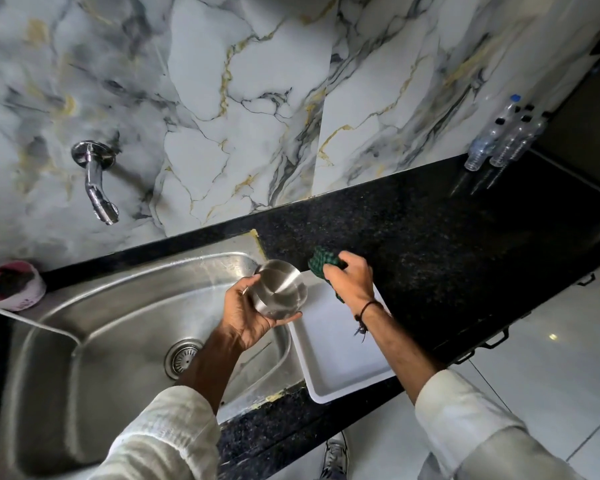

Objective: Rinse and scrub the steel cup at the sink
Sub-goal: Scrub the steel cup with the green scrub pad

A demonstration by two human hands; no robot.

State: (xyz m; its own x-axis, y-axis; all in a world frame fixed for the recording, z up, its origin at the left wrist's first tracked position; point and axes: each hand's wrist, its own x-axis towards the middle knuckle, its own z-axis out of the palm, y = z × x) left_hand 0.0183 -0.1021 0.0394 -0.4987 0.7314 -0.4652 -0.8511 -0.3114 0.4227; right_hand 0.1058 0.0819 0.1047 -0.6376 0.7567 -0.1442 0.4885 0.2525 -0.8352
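Cup (280,289): one, left hand (246,317) fingers gripping | scrubber (323,263): one, right hand (352,282) clutching

White plastic tray (340,368) is set on the black granite counter (430,237), just beside the basin. Clear plastic bottles (503,140) are grouped against the marble-pattern wall (250,98). A pink tub (13,285) is seen far left.
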